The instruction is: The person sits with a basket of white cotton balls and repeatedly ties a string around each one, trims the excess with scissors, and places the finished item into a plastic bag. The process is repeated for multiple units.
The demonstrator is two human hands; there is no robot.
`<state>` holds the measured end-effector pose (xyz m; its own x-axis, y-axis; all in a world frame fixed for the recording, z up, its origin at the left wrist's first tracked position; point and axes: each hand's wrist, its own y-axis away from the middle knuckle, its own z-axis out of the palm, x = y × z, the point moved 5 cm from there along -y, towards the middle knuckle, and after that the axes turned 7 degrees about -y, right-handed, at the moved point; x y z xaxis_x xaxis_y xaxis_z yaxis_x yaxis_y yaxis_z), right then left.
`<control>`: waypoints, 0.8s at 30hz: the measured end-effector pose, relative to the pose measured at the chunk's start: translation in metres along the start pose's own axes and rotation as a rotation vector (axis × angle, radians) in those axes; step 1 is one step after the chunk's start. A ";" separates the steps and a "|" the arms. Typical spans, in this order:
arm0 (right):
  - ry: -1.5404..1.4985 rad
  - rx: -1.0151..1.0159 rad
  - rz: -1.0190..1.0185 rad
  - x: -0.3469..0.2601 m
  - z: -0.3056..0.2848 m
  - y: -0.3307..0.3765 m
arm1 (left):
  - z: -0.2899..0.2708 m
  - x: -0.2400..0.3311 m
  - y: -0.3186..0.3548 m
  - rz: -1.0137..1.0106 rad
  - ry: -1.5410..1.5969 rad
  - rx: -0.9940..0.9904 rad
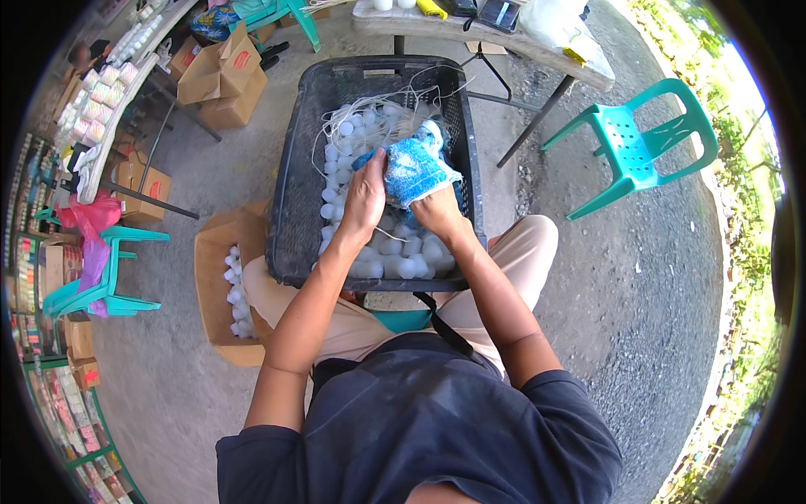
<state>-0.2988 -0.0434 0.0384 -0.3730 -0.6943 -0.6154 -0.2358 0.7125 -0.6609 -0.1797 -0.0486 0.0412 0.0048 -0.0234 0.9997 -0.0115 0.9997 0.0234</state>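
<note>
A blue cloth [417, 174] dusted with white is bunched between my hands, above a black plastic basket [288, 181]. My right hand [438, 212] is closed on the cloth, its fingers covered by the fabric. Against the cloth's left side, my left hand [367, 195] is closed, with a bit of blue poking out past its fingers. A small whitish piece shows at the cloth's far end; I cannot make out its kind. Below my hands lie many small frosted white bottles [393, 265], and loose white strings [369, 102] tangle over the far ones.
An open cardboard box [220, 277] with more white bottles stands left of the basket, by my knee. Ahead is a table [537, 46] with items on it. A green plastic chair [642, 143] stands at right, another [105, 273] at left near a side table [126, 101].
</note>
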 end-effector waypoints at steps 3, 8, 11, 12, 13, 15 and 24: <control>0.039 0.006 -0.062 -0.002 -0.002 -0.005 | 0.005 0.000 0.005 0.149 -0.024 -0.037; 0.029 0.131 -0.036 -0.017 -0.002 -0.004 | -0.004 0.012 0.007 0.257 -0.274 0.121; 0.109 0.022 0.209 -0.019 -0.004 -0.007 | 0.002 0.014 0.006 0.152 -0.242 0.062; 0.064 0.028 0.166 -0.023 -0.002 -0.006 | -0.002 0.011 0.005 0.135 -0.253 0.079; 0.020 0.034 0.124 -0.027 0.002 -0.005 | -0.008 0.005 0.003 0.117 -0.264 0.097; -0.160 0.023 0.076 -0.030 0.007 -0.002 | -0.012 0.005 0.002 0.069 -0.093 0.076; -0.589 0.029 0.436 0.004 0.000 0.018 | -0.001 -0.030 0.012 0.001 0.289 -0.011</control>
<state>-0.3049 -0.0334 0.0245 0.1185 -0.2936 -0.9486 -0.1490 0.9392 -0.3093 -0.1792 -0.0363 0.0114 0.2892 -0.0193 0.9571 -0.0006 0.9998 0.0203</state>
